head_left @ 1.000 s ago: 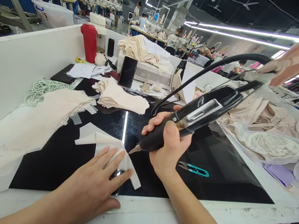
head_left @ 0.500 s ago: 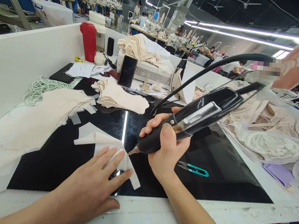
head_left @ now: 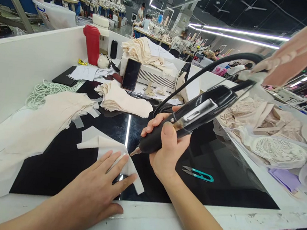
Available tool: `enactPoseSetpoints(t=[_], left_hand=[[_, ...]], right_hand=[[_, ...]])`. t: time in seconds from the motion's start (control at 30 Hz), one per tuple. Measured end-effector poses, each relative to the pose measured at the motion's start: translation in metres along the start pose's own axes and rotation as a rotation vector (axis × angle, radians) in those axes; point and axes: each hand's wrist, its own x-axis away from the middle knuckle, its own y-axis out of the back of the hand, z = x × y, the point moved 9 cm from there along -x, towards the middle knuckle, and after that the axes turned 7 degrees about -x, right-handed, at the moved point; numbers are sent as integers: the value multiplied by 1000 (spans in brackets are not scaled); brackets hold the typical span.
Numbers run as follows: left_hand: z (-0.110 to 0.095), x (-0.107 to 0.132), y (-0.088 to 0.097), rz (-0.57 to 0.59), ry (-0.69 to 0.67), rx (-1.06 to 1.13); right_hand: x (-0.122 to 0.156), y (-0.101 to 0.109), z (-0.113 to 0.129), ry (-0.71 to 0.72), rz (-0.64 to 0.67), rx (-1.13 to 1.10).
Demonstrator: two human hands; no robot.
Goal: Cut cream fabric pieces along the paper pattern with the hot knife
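Note:
My left hand (head_left: 97, 190) lies flat with fingers spread on a small cream fabric piece (head_left: 105, 144) on the black glossy worktop (head_left: 218, 174). My right hand (head_left: 166, 149) grips a black corded hand tool (head_left: 189, 117) like a pen. Its pointed metal tip (head_left: 134, 151) touches the fabric's right edge, just beyond my left fingertips. The tool's thick black cable (head_left: 217, 65) arcs up to the right.
A teal thread snip (head_left: 199, 174) lies right of my right hand. A stack of cream pieces (head_left: 122, 100) sits behind, loose fabric (head_left: 44, 121) on the left, lace pieces (head_left: 274, 143) on the right. A phone (head_left: 130, 74) leans on a white box; a red bottle (head_left: 92, 43) stands at the back.
My right hand has shifted the tool slightly left, so that its tip now meets the fabric edge. My left hand has stayed put.

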Motion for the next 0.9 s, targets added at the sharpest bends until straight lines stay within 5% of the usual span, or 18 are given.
enactPoseSetpoints(t=[0.53, 0.73, 0.9], left_hand=[[2, 3, 3, -11, -37, -7], [23, 11, 16, -111, -2, 42], [56, 25, 9, -88, 7, 65]], right_hand=[[-4, 4, 8, -12, -59, 11], [-2, 6, 16, -37, -65, -1], [1, 10, 18, -33, -50, -10]])
